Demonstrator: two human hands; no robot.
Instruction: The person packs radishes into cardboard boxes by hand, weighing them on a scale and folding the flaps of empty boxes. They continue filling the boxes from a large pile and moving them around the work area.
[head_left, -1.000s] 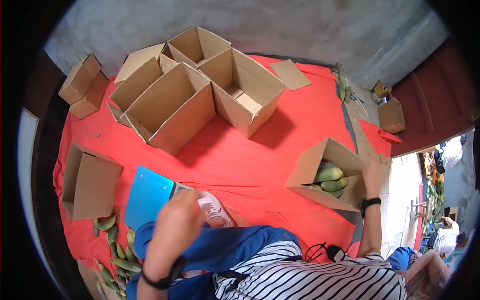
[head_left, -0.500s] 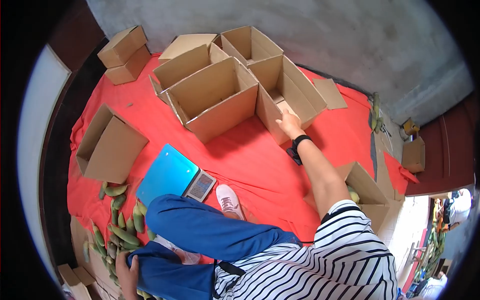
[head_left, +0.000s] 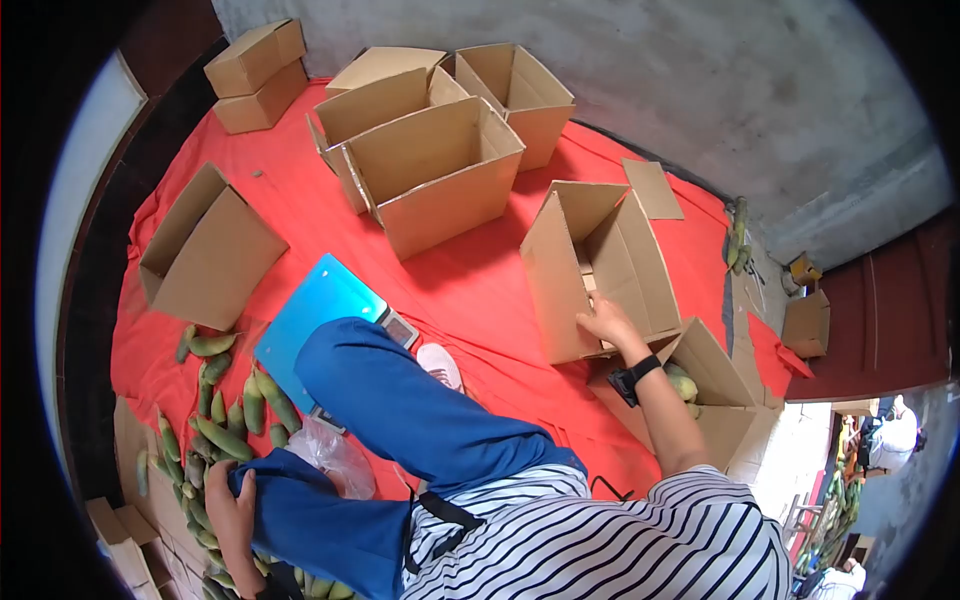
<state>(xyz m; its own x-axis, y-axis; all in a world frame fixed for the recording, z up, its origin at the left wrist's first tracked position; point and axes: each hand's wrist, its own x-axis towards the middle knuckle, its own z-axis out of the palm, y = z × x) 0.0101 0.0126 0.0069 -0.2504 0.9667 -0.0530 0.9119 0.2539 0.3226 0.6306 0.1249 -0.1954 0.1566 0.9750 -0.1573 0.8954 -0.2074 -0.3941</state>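
Observation:
My right hand (head_left: pixel 608 322) is at the near edge of an open cardboard box (head_left: pixel 555 285), its fingers over the rim and reaching inside, gripping the box wall. Beside that box, to the right, stands another open box (head_left: pixel 728 432) with green-yellow vegetables (head_left: pixel 680 385) in it. My left hand (head_left: pixel 232 508) rests on my blue-trousered knee, fingers spread and holding nothing. Long green vegetables (head_left: pixel 222 437) lie in a heap next to it. A blue-topped scale (head_left: pixel 325 300) sits partly behind my other knee.
Open boxes (head_left: pixel 450 212) stand together at the back on the red cloth (head_left: pixel 470 290). Another box (head_left: pixel 210 255) lies at the left, and two stacked boxes (head_left: pixel 262 100) are at the back left. A clear plastic bag (head_left: pixel 335 455) lies between my legs. People are at the far right.
My right hand has drawn the box toward me and to the right, away from the group of boxes. My left hand stays on my knee. The view has shifted a little.

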